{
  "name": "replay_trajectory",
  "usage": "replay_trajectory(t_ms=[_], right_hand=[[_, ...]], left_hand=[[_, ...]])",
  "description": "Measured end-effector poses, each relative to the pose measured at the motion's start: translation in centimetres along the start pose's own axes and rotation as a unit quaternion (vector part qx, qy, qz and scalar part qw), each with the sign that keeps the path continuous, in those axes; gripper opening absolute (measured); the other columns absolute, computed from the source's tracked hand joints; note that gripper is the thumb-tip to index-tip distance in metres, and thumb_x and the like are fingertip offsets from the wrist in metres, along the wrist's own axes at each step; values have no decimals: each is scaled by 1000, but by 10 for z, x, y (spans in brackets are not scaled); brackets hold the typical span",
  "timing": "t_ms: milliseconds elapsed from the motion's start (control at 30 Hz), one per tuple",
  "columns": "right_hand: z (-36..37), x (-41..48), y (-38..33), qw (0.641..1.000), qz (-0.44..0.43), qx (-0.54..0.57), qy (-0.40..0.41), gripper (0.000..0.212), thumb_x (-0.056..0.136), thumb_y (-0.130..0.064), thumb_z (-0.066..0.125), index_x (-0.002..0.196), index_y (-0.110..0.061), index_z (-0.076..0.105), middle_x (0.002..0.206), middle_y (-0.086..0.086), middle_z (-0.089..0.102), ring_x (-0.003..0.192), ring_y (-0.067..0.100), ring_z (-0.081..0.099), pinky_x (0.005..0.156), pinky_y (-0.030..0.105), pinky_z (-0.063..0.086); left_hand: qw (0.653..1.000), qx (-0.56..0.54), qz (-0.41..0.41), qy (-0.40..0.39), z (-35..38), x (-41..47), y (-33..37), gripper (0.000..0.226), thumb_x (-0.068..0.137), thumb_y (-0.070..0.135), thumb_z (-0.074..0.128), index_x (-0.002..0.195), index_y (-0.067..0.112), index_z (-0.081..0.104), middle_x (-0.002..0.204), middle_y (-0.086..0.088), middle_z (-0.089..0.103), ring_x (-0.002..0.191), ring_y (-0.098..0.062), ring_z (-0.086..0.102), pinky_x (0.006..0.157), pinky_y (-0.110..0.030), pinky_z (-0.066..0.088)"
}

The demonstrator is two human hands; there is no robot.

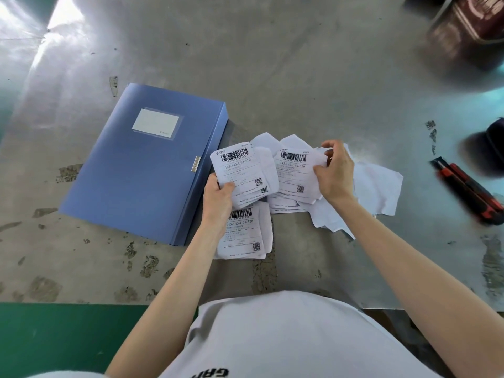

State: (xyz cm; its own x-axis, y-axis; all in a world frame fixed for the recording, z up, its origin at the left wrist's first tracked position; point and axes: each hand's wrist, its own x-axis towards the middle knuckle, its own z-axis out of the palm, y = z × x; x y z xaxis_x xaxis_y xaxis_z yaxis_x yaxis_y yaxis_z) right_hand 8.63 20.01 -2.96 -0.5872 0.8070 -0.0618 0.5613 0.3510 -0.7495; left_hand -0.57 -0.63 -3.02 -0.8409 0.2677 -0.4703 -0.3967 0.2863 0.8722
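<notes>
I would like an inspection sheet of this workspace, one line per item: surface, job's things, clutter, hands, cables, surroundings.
Surface: grey table, stained, glare at upper left.
Job's things: stack of barcode labels in the left hand; pile beside it; second stack nearer the person; blank sheets at right.
Clutter: closed blue file box; red-black cutter; blurred dark things at top right.
Hands: left hand grips the stack; right hand pinches the pile's top label.
Cables: nothing seen.
Surroundings: green floor below the table edge.
</notes>
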Motion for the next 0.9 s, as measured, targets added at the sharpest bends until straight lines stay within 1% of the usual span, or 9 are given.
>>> replay_trajectory(t_ms=[67, 133, 267, 333, 433, 533, 633, 800, 900], right_hand=[[-3, 1, 0, 999, 28, 45, 11, 40, 76, 7, 60, 114, -5, 53, 94, 5, 54, 82, 19, 49, 62, 7, 34], [-6, 3, 0, 994, 66, 91, 17, 38, 78, 1, 67, 113, -10, 55, 94, 1, 56, 81, 16, 52, 61, 6, 36], [-16, 10, -1, 978, 123, 163, 49, 26, 77, -1, 65, 95, -20, 59, 84, -4, 59, 76, 13, 54, 53, 4, 39], [-21, 13, -1, 971, 127, 194, 55, 25, 77, 1, 63, 94, -18, 60, 88, -2, 61, 78, 13, 55, 60, 10, 43], [-27, 15, -3, 948, 145, 281, 42, 25, 78, 6, 61, 94, -14, 59, 90, 2, 60, 80, 16, 56, 71, 26, 49], [-32, 14, -9, 917, 153, 367, 38, 28, 77, 10, 60, 88, -15, 58, 88, 4, 60, 83, 20, 58, 76, 31, 50], [-34, 11, -14, 901, 143, 408, 41, 30, 76, 12, 60, 88, -15, 58, 90, 7, 60, 85, 23, 59, 75, 31, 51], [-33, 8, -19, 866, 154, 468, 91, 29, 76, 12, 62, 93, -12, 57, 93, 9, 61, 84, 21, 59, 74, 29, 50], [-34, 9, -19, 837, 173, 504, 123, 30, 76, 12, 64, 92, -12, 56, 87, 4, 61, 81, 18, 60, 73, 25, 50]], left_hand=[[1000, -1, 1, -1, 1, 1, -1, 21, 95, 10, 47, 114, 18, 54, 114, 6, 64, 105, -9, 61, 75, -29, 56], [1000, -2, 3, 2, 2, 2, -1, 22, 95, 9, 47, 114, 19, 54, 113, 8, 64, 104, -7, 61, 73, -26, 55], [1000, 0, 5, 9, 2, 4, 1, 22, 95, 9, 47, 113, 19, 54, 114, 8, 64, 104, -7, 61, 74, -26, 55], [1000, -2, 9, 11, 1, 4, 2, 19, 94, 8, 48, 109, 19, 55, 111, 8, 64, 103, -7, 61, 71, -24, 54], [1000, 2, 9, 6, 2, 4, 4, 18, 94, 8, 48, 103, 22, 54, 108, 10, 64, 100, -7, 62, 61, -21, 55], [1000, 9, 9, 9, 3, 4, 5, 18, 94, 8, 47, 105, 21, 54, 108, 9, 63, 100, -8, 61, 65, -26, 58], [1000, 13, 15, 11, 5, 2, 8, 19, 94, 7, 47, 103, 22, 54, 107, 8, 63, 97, -8, 61, 54, -16, 53], [999, 31, 8, 4, 7, -1, 11, 24, 94, 6, 45, 97, 28, 54, 109, 7, 63, 100, -10, 61, 74, -41, 61], [1000, 21, 5, -5, 7, -3, 12, 27, 95, 4, 44, 100, 27, 55, 111, 5, 63, 103, -13, 62, 72, -45, 61]])
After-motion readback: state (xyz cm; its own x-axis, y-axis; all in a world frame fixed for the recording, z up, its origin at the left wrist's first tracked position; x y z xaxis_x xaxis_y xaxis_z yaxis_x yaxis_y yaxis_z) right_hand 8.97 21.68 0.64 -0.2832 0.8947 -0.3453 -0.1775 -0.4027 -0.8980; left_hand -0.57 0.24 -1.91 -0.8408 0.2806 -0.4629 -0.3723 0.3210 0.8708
